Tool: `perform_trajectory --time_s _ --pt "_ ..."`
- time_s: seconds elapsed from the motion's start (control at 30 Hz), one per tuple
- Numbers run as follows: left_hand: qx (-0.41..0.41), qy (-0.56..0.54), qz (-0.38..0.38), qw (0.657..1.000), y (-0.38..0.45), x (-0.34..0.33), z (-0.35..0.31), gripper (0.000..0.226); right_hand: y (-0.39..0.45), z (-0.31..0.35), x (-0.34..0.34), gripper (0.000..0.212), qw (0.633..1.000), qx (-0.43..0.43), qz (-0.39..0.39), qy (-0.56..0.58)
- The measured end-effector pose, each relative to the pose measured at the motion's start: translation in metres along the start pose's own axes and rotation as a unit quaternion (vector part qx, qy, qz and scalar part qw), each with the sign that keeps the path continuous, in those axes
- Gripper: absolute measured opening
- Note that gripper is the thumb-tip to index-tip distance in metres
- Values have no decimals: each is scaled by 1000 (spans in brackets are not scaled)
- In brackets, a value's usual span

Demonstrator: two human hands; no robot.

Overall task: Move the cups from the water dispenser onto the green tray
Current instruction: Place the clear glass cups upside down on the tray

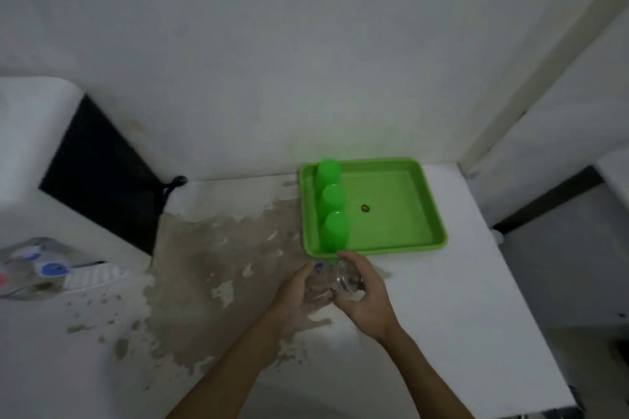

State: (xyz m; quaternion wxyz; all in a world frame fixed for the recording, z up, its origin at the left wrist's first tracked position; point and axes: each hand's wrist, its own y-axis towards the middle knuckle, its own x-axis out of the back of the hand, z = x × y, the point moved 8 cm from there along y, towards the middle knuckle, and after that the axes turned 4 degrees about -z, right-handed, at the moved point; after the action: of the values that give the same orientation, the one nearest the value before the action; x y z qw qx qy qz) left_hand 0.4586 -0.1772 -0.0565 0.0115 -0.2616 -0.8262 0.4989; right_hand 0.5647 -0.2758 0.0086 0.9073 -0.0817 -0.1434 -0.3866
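Two clear cups [335,281] are held together just in front of the near left corner of the green tray [391,214], lifted over the surface [452,282]; they are see-through and blurred, so whether they are nested or side by side cannot be told. The left hand [299,292] wraps its grip around the left side of them, fingers curled, one with a blue spot near its tip. The right hand [364,296] closes its grip on the right cup from the other side, its fingertips almost reaching the tray's near rim.

Inside the tray, three green cups [332,201] stand upside down in a row along its left wall, from far corner to near corner. The rest of the tray floor is bare apart from a small dark spot [365,207] in the middle.

Far to the left of the tray sits the water dispenser [41,269], white with a black side panel, blue and red taps showing at its front. The surface left of the tray is worn, grey-brown patches showing through the white.
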Motion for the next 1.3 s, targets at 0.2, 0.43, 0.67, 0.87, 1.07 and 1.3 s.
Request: perform_trajectory --time_s 0.2,0.43,0.67,0.87,1.07,1.3 --pt "-139 160 32 977 12 -84 -25 21 29 -8 81 59 991 48 -119 -29" --pt "-332 287 -45 898 21 -85 -77 11 72 -36 110 61 981 -1 -169 -92" --pt "-361 290 -74 884 36 -59 -86 22 107 -62 95 71 980 -34 -121 -152" --pt "-358 295 -91 881 53 -50 -88 26 138 -77 73 76 974 -22 -31 -224" --pt "-340 286 -99 891 66 -46 -87 30 145 -93 62 73 964 -24 2 -264" --pt "-337 292 -97 890 68 -42 -86 25 153 -94 60 74 963 -41 29 -265"
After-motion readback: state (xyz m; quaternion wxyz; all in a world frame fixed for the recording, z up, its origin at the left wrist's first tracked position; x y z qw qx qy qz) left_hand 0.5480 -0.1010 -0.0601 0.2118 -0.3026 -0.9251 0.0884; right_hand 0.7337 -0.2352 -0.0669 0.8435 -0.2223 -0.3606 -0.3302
